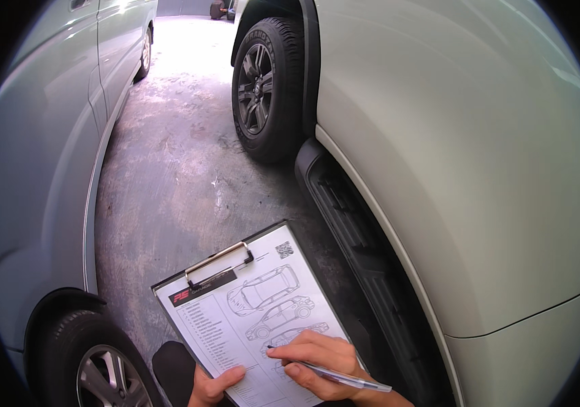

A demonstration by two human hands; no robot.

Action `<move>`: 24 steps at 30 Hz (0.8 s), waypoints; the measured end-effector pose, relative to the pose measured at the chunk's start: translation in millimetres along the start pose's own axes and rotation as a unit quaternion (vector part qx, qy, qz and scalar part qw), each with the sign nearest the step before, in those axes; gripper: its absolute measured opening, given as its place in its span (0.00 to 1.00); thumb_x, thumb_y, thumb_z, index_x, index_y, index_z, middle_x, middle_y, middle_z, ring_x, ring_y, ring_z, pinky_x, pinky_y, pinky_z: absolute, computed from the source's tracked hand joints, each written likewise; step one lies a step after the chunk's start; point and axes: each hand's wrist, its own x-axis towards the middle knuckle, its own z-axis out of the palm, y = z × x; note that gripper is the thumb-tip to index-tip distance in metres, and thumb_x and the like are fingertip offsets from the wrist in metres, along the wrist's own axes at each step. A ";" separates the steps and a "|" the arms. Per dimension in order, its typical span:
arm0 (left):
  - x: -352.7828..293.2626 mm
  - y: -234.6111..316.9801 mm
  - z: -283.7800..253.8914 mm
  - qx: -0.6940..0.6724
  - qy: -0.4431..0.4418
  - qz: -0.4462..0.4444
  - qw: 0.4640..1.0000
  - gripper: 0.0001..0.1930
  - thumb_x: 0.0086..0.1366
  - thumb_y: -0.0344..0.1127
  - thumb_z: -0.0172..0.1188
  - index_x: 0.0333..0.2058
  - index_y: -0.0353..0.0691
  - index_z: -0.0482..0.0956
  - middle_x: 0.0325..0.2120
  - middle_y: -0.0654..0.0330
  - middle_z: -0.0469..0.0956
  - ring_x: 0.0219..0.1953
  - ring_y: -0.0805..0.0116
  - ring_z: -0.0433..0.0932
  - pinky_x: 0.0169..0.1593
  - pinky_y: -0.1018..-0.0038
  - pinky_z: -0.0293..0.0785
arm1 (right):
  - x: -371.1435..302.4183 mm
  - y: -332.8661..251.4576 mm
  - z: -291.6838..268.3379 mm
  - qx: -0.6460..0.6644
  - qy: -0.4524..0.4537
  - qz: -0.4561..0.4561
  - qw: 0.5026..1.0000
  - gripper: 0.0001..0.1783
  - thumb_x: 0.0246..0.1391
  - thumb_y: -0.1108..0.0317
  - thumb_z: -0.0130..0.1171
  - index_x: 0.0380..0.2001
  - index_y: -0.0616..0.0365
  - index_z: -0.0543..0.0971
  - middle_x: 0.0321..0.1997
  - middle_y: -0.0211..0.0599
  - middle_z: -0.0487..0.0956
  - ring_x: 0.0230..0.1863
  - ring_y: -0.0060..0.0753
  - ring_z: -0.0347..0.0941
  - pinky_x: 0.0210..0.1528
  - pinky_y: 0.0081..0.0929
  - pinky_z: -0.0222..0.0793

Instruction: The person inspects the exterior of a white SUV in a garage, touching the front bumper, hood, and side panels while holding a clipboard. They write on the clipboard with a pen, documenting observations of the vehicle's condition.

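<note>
Nearest the lens, the right hand (320, 366) is curled tight around a pen (334, 372), its tip touching the printed sheet on the clipboard (256, 312) beside the car outlines drawn there. At the clipboard's lower edge the left hand (214, 386) grips it, thumb lying flat across the paper, the other fingers hidden underneath. A metal clip (218, 261) closes the board's upper edge. Right of the clipboard, just beside its right edge, runs the black side step (364, 251) of a pale car (452, 156), whose dark front wheel (263, 85) stands well beyond the board. Left of the clipboard rises a light green vehicle (39, 156), its tyre (93, 366) near the board's lower left corner. Between both bodies a lane of stained concrete floor (174, 156) stretches away from the clip, open along its length.
</note>
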 end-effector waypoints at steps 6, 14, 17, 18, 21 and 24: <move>4.0 -9.9 -17.8 0.028 0.049 0.039 0.998 0.42 0.53 0.38 0.69 0.64 0.23 0.64 0.54 0.43 0.78 0.52 0.51 0.80 0.59 0.62 0.75 | 16.1 -13.5 0.3 -0.033 0.022 -0.081 0.996 0.09 0.57 0.76 0.65 0.41 0.65 0.83 0.31 0.47 0.80 0.31 0.48 0.79 0.33 0.37 0.74; 4.6 -6.7 -25.8 0.107 0.065 -0.010 0.992 0.39 0.60 0.38 0.68 0.65 0.25 0.64 0.56 0.45 0.77 0.56 0.49 0.78 0.64 0.58 0.72 | 7.9 -7.8 -3.4 0.009 0.084 -0.113 0.990 0.08 0.57 0.73 0.65 0.39 0.63 0.84 0.31 0.47 0.81 0.32 0.49 0.80 0.34 0.38 0.76; 1.5 -6.8 -38.6 0.122 0.070 -0.023 0.990 0.39 0.62 0.39 0.68 0.66 0.25 0.62 0.57 0.45 0.76 0.58 0.49 0.77 0.66 0.58 0.70 | 7.9 -17.6 -8.0 0.012 0.086 -0.106 0.991 0.07 0.57 0.73 0.65 0.39 0.63 0.84 0.31 0.46 0.81 0.31 0.49 0.81 0.34 0.38 0.76; 1.5 -7.2 -47.3 0.120 0.067 -0.029 0.990 0.41 0.61 0.39 0.69 0.67 0.26 0.61 0.59 0.44 0.74 0.59 0.49 0.76 0.67 0.58 0.69 | 9.0 -16.0 -5.8 0.017 0.095 -0.115 0.989 0.07 0.56 0.73 0.65 0.38 0.62 0.84 0.30 0.45 0.81 0.31 0.47 0.80 0.34 0.38 0.76; -0.1 -4.0 -48.1 0.125 0.084 -0.031 0.988 0.42 0.60 0.40 0.70 0.67 0.26 0.61 0.60 0.43 0.73 0.60 0.49 0.76 0.67 0.59 0.68 | 1.6 -5.6 -9.6 0.032 0.090 -0.129 0.987 0.07 0.56 0.73 0.66 0.38 0.61 0.84 0.30 0.45 0.81 0.30 0.47 0.81 0.34 0.38 0.76; 7.2 -1.6 -33.4 0.136 0.093 -0.015 0.986 0.42 0.60 0.40 0.70 0.67 0.26 0.61 0.59 0.43 0.74 0.59 0.50 0.76 0.66 0.59 0.69 | -6.6 18.1 1.6 0.095 0.070 -0.087 0.989 0.11 0.61 0.74 0.63 0.45 0.67 0.83 0.36 0.46 0.83 0.32 0.41 0.83 0.30 0.31 0.77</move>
